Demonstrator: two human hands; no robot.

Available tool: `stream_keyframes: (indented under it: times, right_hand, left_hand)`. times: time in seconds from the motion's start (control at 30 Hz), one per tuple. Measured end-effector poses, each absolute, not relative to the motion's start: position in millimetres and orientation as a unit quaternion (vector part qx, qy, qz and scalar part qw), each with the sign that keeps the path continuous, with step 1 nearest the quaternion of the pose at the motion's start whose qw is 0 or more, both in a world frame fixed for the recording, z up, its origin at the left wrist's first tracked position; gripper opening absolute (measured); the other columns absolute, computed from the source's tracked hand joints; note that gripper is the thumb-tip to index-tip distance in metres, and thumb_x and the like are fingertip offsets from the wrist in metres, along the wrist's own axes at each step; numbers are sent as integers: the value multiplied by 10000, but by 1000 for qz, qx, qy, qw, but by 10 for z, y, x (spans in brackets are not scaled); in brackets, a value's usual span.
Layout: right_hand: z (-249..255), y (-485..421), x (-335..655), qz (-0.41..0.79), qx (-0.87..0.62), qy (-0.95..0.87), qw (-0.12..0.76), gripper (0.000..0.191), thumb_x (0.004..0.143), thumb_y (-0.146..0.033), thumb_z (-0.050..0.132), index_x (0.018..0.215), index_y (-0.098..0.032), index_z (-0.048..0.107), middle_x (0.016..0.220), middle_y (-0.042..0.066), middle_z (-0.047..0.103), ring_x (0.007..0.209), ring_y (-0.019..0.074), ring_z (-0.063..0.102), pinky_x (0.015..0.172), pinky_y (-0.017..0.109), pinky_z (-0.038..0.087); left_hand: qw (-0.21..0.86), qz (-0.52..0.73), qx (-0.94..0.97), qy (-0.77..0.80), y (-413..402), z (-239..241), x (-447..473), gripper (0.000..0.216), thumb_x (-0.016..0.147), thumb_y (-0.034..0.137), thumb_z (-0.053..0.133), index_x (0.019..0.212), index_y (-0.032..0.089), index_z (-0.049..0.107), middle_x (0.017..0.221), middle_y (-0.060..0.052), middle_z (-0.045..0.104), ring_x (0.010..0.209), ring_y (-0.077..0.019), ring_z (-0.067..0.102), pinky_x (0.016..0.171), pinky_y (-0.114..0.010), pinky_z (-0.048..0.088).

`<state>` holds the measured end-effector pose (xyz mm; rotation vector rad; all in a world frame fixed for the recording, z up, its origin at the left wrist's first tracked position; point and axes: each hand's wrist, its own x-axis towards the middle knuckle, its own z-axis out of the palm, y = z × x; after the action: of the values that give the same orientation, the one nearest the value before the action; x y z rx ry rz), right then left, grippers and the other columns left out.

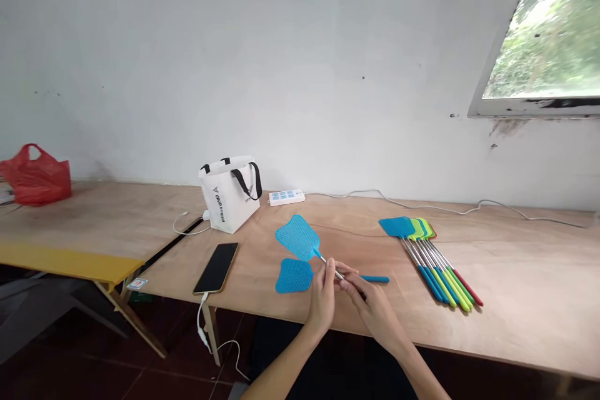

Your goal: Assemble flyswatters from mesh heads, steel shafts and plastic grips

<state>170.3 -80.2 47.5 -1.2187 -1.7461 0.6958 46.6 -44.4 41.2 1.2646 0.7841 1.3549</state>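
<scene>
A fly swatter with a light blue mesh head (298,237) is held in both hands, its head tilted up to the left above the table. My left hand (322,290) is closed round its metal rod. Just to the right, my right hand (368,297) grips the lower end, where the handle is mostly hidden by the fingers. Beneath them a second blue fly swatter (294,276) lies flat on the table, its blue handle showing past my right hand. To the right lies a fanned row of several fly swatters (431,262) with blue, green and red handles.
The wooden table (525,275) runs along the wall. A white bag (232,197) with black handles stands at the back left beside a power strip (286,197). A phone (216,269) on a charging cable lies near the front edge. A red plastic bag (37,176) sits far left.
</scene>
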Motion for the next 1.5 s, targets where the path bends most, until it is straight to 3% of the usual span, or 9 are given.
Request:
stream_keyframes:
  times: [0.2, 0.37, 0.57, 0.83, 1.0, 1.13, 1.37, 1.5]
  right_hand:
    - [537, -876, 1669, 299, -510, -715, 373, 453, 1031, -587, 376, 787, -234, 523, 585, -37, 531, 524, 142, 509, 529, 243, 330]
    - [596, -904, 1664, 323, -505, -720, 349, 519, 1022, -624, 368, 698, -226, 447, 642, -23, 530, 578, 138, 482, 547, 251, 327]
    - [706, -929, 1690, 350, -485, -722, 347, 508, 1038, -589, 358, 701, -223, 460, 609, -33, 535, 581, 135, 510, 582, 250, 371]
    - [701, -1112, 1419, 296, -465, -782, 291, 421, 1020, -431, 462, 659, -216, 495, 591, -42, 554, 559, 120, 501, 573, 243, 331]
    - [847, -1194, 1533, 314, -455, -801, 230, 396, 994, -369, 523, 628, -219, 506, 547, -50, 575, 561, 126, 544, 602, 232, 361]
    - [973, -1161, 1881, 335, -474, -791, 196, 375, 1019, -381, 473, 688, -234, 569, 566, -49, 611, 540, 130, 577, 602, 230, 397]
    - [972, -1092, 2332, 222, -545, -780, 213, 391, 1005, -485, 462, 726, -241, 585, 687, -2, 600, 668, 178, 561, 621, 271, 397]
    - [1102, -1185, 2433, 274, -536, -774, 196, 402, 1021, -468, 419, 719, -225, 523, 697, 1, 598, 648, 157, 556, 595, 256, 397]
  left_hand:
    - [559, 536, 545, 321, -328, 511, 314, 566, 896, 689, 554, 722, 170, 698, 725, -77, 710, 699, -215, 666, 678, -309, 484]
    - [584, 520, 549, 295, -357, 605, 286, 577, 917, 677, 522, 679, 173, 669, 726, -98, 720, 739, -226, 678, 707, -312, 488]
    - [598, 554, 499, 294, -356, 651, 241, 536, 900, 664, 564, 643, 194, 587, 719, -92, 722, 741, -229, 672, 760, -337, 494]
    - [571, 652, 392, 309, -35, 810, -230, 527, 825, 628, 696, 613, 210, 456, 618, -13, 601, 617, -153, 568, 657, -281, 443]
    - [535, 727, 297, 311, 167, 949, -729, 475, 804, 536, 769, 645, 195, 479, 634, 17, 551, 621, -129, 557, 614, -250, 456]
    - [484, 770, 278, 308, 232, 1009, -1025, 436, 801, 486, 788, 671, 186, 499, 664, 34, 530, 640, -115, 564, 622, -233, 466]
    - [470, 724, 379, 333, 122, 993, -780, 475, 743, 611, 784, 698, 186, 576, 698, -17, 628, 678, -164, 617, 595, -258, 475]
    - [455, 736, 356, 353, 58, 920, -497, 490, 810, 642, 691, 679, 178, 605, 700, -54, 673, 714, -192, 660, 633, -280, 499]
